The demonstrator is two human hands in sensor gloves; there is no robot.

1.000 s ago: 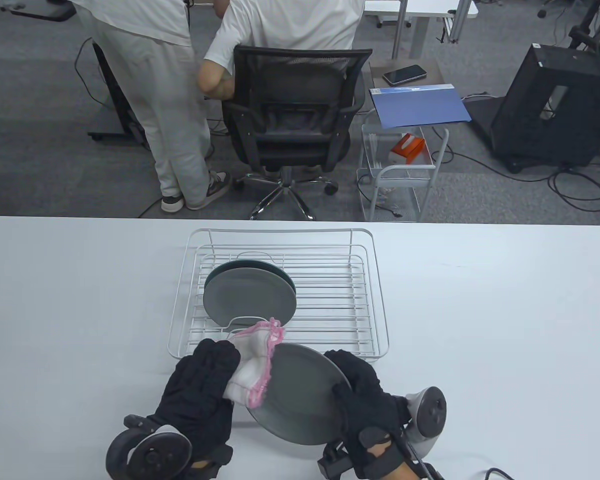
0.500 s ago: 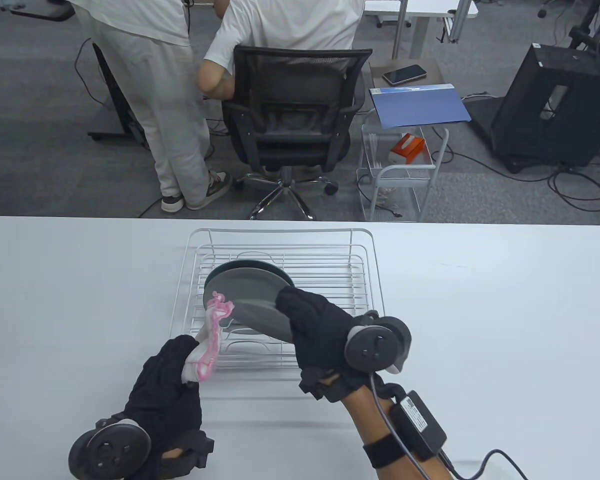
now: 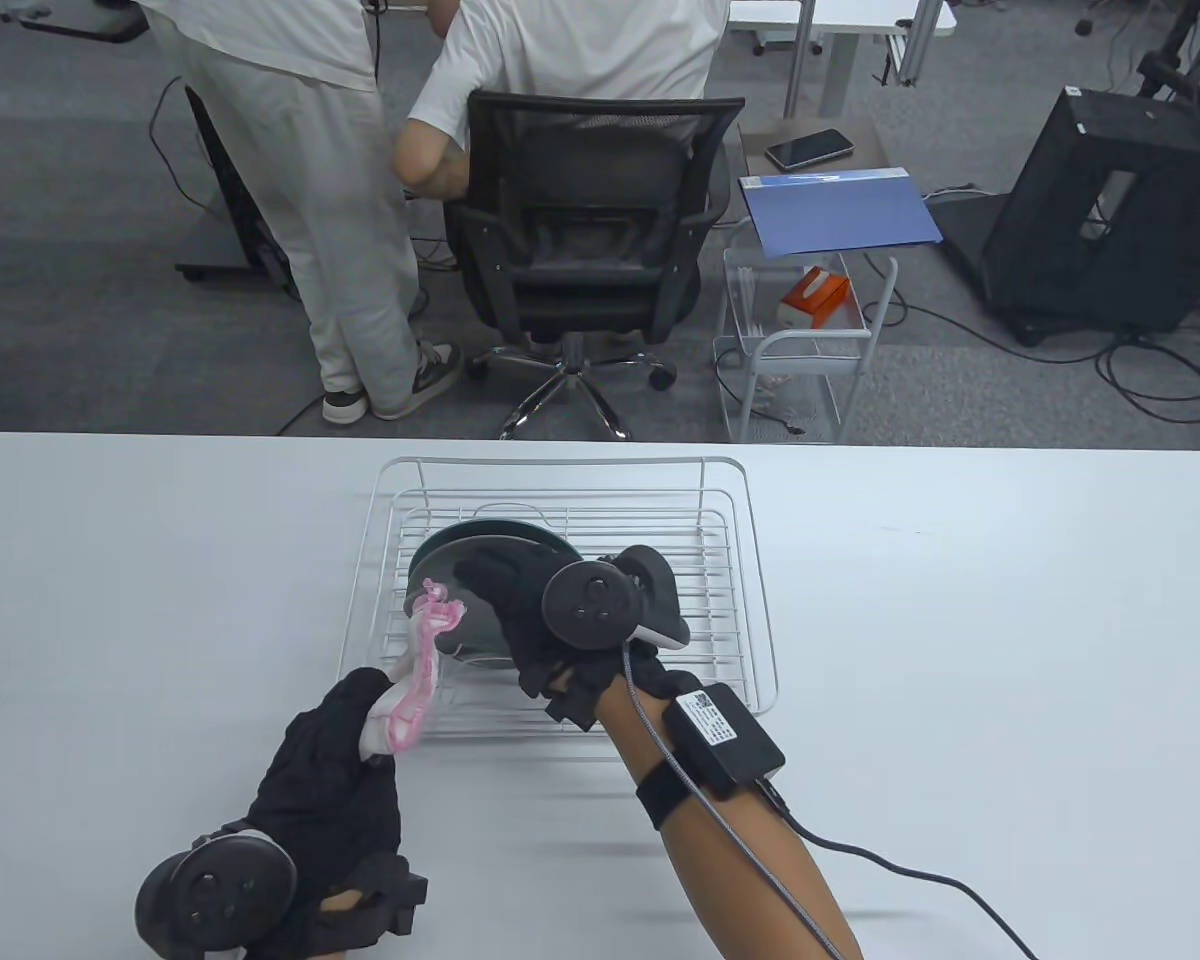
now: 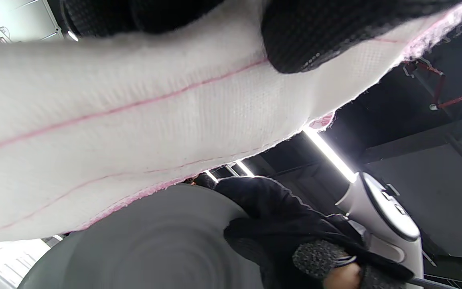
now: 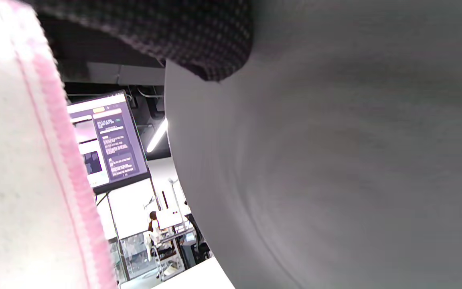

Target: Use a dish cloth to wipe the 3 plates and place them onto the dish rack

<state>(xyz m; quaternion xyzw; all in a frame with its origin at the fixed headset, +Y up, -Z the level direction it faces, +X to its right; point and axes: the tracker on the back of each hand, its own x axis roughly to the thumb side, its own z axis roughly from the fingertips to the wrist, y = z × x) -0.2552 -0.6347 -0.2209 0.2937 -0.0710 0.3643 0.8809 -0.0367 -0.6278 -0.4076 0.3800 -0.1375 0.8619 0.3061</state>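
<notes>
My right hand (image 3: pixel 520 620) grips the grey plate (image 3: pixel 475 610) by its edge, over the white wire dish rack (image 3: pixel 730 560), above the plates already in it (image 3: pixel 505 525). My left hand (image 3: pixel 330 760) clutches the pink-trimmed dish cloth (image 3: pixel 415 680) just in front of the rack. Step: racking what looks like the third plate. Next I'd guess: lower it onto the stack, then let go gently. White table (image 3: pixel 960 600), open office, mesh chair (image 3: pixel 580 220), two people standing behind.

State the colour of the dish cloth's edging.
Pink, on a white dish cloth; clearest in the table view.
</notes>
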